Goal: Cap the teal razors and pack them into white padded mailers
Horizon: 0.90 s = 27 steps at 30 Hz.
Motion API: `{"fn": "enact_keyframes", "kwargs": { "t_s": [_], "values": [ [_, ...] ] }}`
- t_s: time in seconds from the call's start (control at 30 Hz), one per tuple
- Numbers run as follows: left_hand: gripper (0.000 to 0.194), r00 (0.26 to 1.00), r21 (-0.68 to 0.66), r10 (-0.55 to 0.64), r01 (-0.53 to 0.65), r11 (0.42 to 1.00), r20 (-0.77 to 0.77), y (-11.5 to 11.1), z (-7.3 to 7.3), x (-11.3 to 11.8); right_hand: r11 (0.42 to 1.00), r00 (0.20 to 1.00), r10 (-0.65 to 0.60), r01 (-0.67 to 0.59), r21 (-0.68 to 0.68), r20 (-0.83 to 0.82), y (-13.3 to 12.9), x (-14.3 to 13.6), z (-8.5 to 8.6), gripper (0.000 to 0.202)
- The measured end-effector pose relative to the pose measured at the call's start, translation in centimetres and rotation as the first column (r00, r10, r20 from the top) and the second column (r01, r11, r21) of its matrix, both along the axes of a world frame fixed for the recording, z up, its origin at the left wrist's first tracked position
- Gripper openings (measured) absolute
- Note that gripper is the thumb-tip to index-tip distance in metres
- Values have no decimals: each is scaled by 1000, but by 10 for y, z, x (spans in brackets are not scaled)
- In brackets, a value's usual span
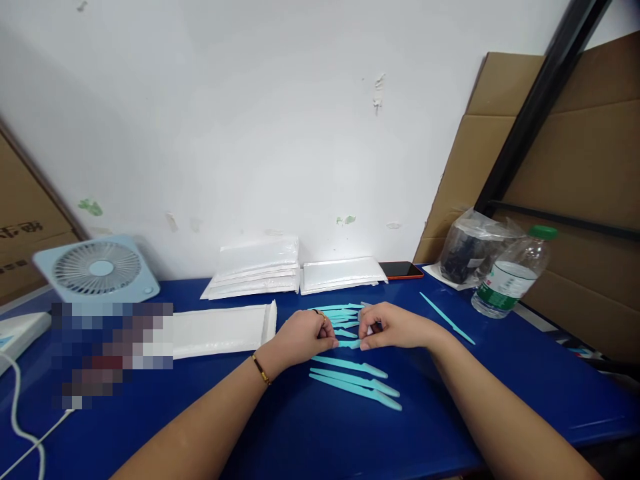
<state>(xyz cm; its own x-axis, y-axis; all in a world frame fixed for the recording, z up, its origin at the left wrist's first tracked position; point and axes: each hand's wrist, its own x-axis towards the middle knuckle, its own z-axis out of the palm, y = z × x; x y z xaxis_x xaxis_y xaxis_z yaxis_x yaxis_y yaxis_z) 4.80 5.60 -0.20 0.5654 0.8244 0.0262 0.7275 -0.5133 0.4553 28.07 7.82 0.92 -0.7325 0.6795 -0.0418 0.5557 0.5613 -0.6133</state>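
Note:
Both hands meet over a group of turquoise eyebrow razors (336, 312) spread on the blue table. My left hand (306, 339) pinches one end of a razor (349, 345), its fingertips closed near the table. At the other end of that razor, my right hand (390, 325) is closed with thumb and fingers together. Something small and whitish shows within the right fingers, too hidden to name. Closer to me lie three more razors (354, 389), roughly side by side with whitish blade ends to the right. A single razor (447, 318) rests apart, right of my right hand.
White padded mailers (255, 270) are stacked by the wall, with a smaller pile (343, 272) beside them. One mailer (220, 330) lies at left. A phone (401, 270), a water bottle (507, 280) and a bagged dark item (460, 253) stand right; a fan (100, 267) stands left.

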Motion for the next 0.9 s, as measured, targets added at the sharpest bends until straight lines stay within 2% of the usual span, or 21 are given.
{"fn": "enact_keyframes", "kwargs": {
  "t_s": [0.1, 0.23, 0.3, 0.43, 0.5, 0.57, 0.73, 0.8, 0.9],
  "values": [
    [19, 998, 129, 48, -42, 991, -44, 6, -2, 2, 998, 999, -45, 46, 53, -18, 6, 3, -6, 26],
    [15, 983, 241, 182, -172, 955, -20, 12, -3, 0, 944, 959, -285, 281, 174, -2, 18, 16, -8, 21],
    [19, 991, 231, 130, -132, 964, 25, 10, 0, -1, 917, 938, -346, 339, 212, -1, 21, 21, -7, 20],
    [23, 992, 98, -123, 125, 987, -23, -2, 6, 0, 922, 945, -326, 322, 216, -18, 18, 21, -4, 20],
    [20, 983, 53, -168, 172, 984, -69, -7, 7, 1, 937, 954, -300, 298, 180, -20, 15, 18, -3, 23],
    [17, 988, 53, -131, 136, 989, -84, -8, 4, 2, 959, 967, -255, 256, 123, -20, 11, 15, -1, 25],
    [18, 999, 46, 38, -37, 998, -29, -2, -4, 2, 995, 995, -90, 91, -32, 30, 3, 9, 1, 32],
    [19, 998, 41, 61, -60, 997, -12, 1, -5, 1, 996, 997, -76, 76, -50, 16, 3, 8, -1, 29],
    [19, 996, 130, 88, -83, 988, -30, 4, -3, -2, 994, 995, -103, 103, -40, -3, 8, 12, -5, 27]
  ]
}}
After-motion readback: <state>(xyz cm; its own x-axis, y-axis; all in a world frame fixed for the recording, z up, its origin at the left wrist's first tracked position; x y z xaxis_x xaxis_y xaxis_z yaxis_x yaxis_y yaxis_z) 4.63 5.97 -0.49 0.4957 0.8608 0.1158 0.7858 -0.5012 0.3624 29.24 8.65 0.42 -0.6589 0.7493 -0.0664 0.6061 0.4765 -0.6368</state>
